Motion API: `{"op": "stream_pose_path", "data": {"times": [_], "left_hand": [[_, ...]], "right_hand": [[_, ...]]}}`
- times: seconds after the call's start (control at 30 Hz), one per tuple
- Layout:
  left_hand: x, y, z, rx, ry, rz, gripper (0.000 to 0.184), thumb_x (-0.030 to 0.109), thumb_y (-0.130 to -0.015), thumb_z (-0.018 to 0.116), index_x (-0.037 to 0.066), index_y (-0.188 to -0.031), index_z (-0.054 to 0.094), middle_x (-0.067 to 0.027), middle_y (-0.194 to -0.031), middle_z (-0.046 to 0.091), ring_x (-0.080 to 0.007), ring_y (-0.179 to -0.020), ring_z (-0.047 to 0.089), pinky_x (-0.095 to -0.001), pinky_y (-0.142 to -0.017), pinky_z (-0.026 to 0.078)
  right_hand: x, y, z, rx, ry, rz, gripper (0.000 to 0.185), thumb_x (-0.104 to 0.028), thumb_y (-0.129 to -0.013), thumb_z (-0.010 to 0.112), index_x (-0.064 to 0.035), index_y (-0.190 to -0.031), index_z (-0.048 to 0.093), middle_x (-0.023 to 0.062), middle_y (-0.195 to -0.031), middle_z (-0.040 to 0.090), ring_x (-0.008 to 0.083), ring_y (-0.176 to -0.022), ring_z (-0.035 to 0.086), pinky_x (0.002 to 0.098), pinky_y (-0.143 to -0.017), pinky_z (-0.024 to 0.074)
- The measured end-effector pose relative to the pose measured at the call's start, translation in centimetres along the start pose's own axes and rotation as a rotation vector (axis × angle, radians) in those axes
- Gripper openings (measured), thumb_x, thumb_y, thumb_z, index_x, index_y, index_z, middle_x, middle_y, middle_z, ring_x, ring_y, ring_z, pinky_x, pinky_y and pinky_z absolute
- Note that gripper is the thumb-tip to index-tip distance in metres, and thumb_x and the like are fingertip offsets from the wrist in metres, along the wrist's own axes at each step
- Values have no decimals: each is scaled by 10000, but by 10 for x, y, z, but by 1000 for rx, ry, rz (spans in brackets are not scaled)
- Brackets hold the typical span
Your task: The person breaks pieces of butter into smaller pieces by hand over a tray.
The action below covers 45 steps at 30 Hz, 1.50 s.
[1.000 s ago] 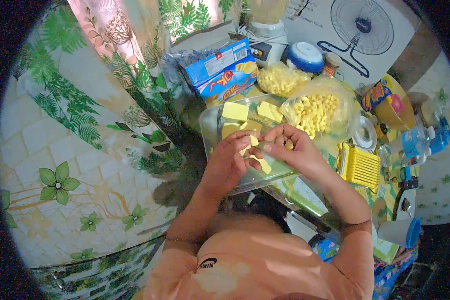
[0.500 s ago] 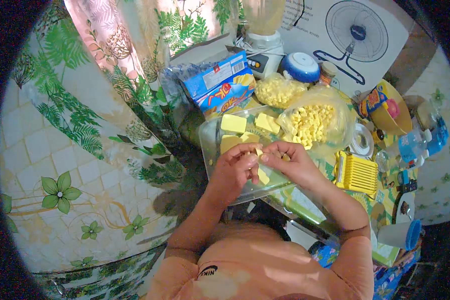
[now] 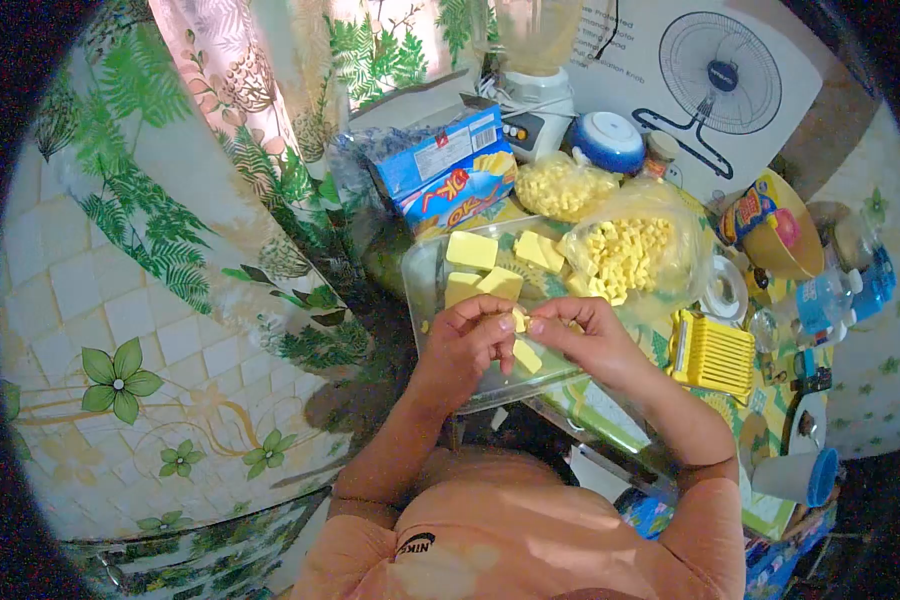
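Over the near part of a clear tray (image 3: pixel 422 285), my left hand (image 3: pixel 467 340) pinches a small yellow piece (image 3: pixel 519 319). My right hand (image 3: pixel 592 335) meets it from the right, its thumb and fingers closed on the same piece. Yellow blocks (image 3: pixel 472 250) lie in the tray beyond my hands, with another slab (image 3: pixel 526 356) just below my fingertips. A clear plastic bag (image 3: pixel 625 255) full of small yellow pieces rests at the tray's far right side.
Behind stand a blue box (image 3: pixel 448 170), a second bag of pieces (image 3: pixel 565 187), a blender (image 3: pixel 540 110) and a blue-white bowl (image 3: pixel 608 141). To the right are a yellow slicer (image 3: pixel 712 355), a tan bowl (image 3: pixel 785 235), bottles (image 3: pixel 828 295) and a white cup (image 3: pixel 795 475).
My hands have come together fingertip to fingertip at the small piece, where they were slightly apart a second ago. The whole view has shifted slightly.
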<state>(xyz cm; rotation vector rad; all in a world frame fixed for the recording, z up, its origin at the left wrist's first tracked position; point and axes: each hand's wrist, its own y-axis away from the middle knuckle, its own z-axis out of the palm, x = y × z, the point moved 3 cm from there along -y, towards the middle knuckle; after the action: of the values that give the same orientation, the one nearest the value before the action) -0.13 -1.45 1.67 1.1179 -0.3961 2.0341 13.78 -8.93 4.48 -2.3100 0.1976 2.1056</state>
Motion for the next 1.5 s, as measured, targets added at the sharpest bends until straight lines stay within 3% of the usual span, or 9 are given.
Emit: {"op": "stream_pose_path", "data": {"times": [0.2,0.3,0.4,0.5,0.8,1.1,1.3,1.4,1.5], "left_hand": [[2,-2,1,2,-108,3,228,153,-835,513,-39,-953,550,-76,-746,566,-150,-544,530,-282,-494,463],[3,0,-1,-57,11,-10,201,114,-854,516,-33,-984,559,-91,-778,566,-158,-641,559,-266,-531,459],[14,2,4,-21,-337,-20,246,146,-863,488,-10,-1048,531,-127,-939,565,-192,-792,589,-310,-634,491],[4,-2,-4,-130,149,-56,308,179,-868,473,21,-1132,480,-141,-1095,525,-223,-946,566,-370,-788,485],[5,0,5,-219,260,-32,260,223,-880,476,61,-1083,475,-165,-1191,493,-252,-1050,517,-422,-929,420],[22,4,24,-305,-873,271,257,224,-890,443,69,-1094,469,-163,-1211,482,-271,-1102,484,-442,-963,381],[3,-2,12,-235,395,-102,283,222,-898,411,57,-1126,445,-160,-1201,486,-280,-1100,489,-464,-958,385],[5,1,13,-197,413,-86,278,216,-897,410,54,-1119,448,-153,-1189,495,-275,-1091,500,-476,-949,395],[10,0,13,-187,-242,80,276,220,-887,431,60,-1111,458,-149,-1199,493,-263,-1088,505,-473,-953,393]], "right_hand": [[-3,1,0,7,-34,24,216,-229,-866,583,-28,-841,658,-25,-750,599,38,-732,487,226,-685,406],[-3,0,0,-1,-26,-1,218,-238,-863,587,-32,-843,655,-21,-764,602,42,-734,491,226,-685,406],[-5,0,1,50,7,-68,201,-233,-847,612,-37,-870,644,-28,-751,590,39,-715,479,216,-669,398],[4,-1,-2,63,-29,-57,206,-221,-830,635,-40,-928,629,-32,-729,571,30,-703,462,202,-657,385],[-2,6,0,206,388,-239,217,-211,-812,633,-70,-976,622,-2,-535,455,68,-495,400,231,-465,352],[-12,10,5,230,659,-339,191,-221,-813,606,-73,-932,626,99,-813,648,229,-605,622,306,-538,478],[-10,8,-1,299,523,-312,212,-225,-821,594,-65,-958,622,114,-746,630,215,-569,604,309,-519,468],[-16,7,-5,290,653,-255,220,-228,-823,592,-64,-967,622,119,-706,616,207,-549,592,306,-509,461],[-13,6,-6,312,632,-277,213,-228,-820,597,-66,-957,620,113,-681,605,201,-533,580,304,-499,453]]}}
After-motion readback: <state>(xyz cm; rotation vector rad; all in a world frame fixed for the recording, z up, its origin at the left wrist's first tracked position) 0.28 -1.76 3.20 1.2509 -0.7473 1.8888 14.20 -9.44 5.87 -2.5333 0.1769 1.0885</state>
